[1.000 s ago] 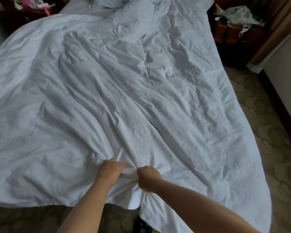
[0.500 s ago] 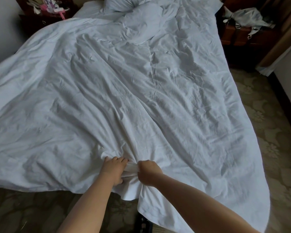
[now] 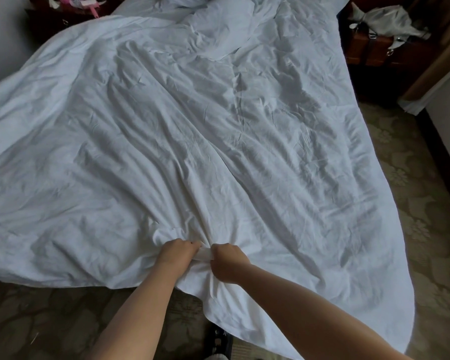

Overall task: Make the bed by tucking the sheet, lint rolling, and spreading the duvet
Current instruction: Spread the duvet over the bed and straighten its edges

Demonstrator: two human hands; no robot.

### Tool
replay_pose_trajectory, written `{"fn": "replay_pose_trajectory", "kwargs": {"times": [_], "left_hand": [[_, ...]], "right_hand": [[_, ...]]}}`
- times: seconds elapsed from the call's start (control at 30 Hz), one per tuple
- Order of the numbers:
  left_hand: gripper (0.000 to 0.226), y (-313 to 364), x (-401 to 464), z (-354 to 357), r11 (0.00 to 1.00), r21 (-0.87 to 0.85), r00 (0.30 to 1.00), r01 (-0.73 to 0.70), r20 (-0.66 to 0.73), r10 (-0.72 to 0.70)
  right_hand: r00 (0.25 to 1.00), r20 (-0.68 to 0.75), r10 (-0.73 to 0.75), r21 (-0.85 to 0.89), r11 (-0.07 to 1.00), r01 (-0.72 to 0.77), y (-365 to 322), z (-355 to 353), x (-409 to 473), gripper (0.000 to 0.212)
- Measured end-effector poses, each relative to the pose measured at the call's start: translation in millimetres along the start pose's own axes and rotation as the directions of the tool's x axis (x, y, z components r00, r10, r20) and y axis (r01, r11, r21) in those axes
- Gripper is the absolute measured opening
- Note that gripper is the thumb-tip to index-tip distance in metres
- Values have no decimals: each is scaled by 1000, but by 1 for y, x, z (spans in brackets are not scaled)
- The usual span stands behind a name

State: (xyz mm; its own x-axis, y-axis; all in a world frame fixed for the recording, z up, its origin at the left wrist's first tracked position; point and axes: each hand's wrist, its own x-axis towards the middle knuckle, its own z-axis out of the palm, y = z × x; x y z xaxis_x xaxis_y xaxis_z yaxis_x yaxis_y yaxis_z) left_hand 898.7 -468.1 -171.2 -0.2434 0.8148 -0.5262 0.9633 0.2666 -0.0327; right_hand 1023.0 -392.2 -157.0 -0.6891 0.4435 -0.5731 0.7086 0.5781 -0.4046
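Both hands, left hand (image 3: pixel 177 252) and right hand (image 3: pixel 227 261), grip bunched duvet (image 3: pixel 218 141) edge, which spreads away beyond them.

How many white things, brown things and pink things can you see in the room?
White: 2, the duvet both hands bunch up, and a pillow at the bed's head.
Brown: 1, the wooden nightstand on the right.
Pink: 1, a pile of pink clutter, too blurry to name.
Total: 4
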Motion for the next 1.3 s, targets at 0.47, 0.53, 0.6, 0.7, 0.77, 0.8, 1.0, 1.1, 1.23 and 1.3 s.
{"fn": "replay_pose_trajectory", "kwargs": {"times": [0.47, 0.53, 0.6, 0.7, 0.77, 0.8, 1.0, 1.1, 1.23, 1.3], "left_hand": [[23, -7, 3, -42, 1000, 27, 973, 6, 229, -12], [28, -15, 1, -64, 1000, 20, 890, -19, 457, 8], [33, -21, 1, -82, 996, 57, 823, -67, 568, 23], [40, -23, 0, -63, 996, 39, 808, -85, 587, 46], [37, -27, -1, -18, 996, 11, 845, -86, 531, 67], [38, -30, -3, 7, 996, 27, 867, -89, 495, 64], [58, -58, -10, 66, 974, 179, 904, -140, 425, 51], [55, -74, -8, 63, 979, 186, 944, -84, 329, 19], [52, -87, -15, 57, 977, 203, 944, -65, 329, -5], [51, -93, -26, 51, 976, 213, 946, -52, 322, -20]], "right_hand": [[988, 152, 37, 200, 977, -67, -13, -19, 14, 35], [974, 225, -3, 229, 972, -50, -26, -33, 9, 38], [956, 292, 0, 236, 969, -72, -34, -42, 9, 40], [921, 386, -39, 94, 996, 3, -28, -25, 8, 48], [878, 475, 51, -6, 998, -55, -16, 0, 5, 50], [859, 503, 96, -66, 995, -72, -10, 13, 6, 52], [901, 385, 197, -153, 977, -149, 12, 26, 9, 50], [921, 329, 211, -179, 971, -158, 10, 23, 4, 48], [925, 312, 215, -220, 964, -150, 1, 25, -9, 44], [932, 293, 214, -226, 963, -150, -4, 30, -16, 44]]}}
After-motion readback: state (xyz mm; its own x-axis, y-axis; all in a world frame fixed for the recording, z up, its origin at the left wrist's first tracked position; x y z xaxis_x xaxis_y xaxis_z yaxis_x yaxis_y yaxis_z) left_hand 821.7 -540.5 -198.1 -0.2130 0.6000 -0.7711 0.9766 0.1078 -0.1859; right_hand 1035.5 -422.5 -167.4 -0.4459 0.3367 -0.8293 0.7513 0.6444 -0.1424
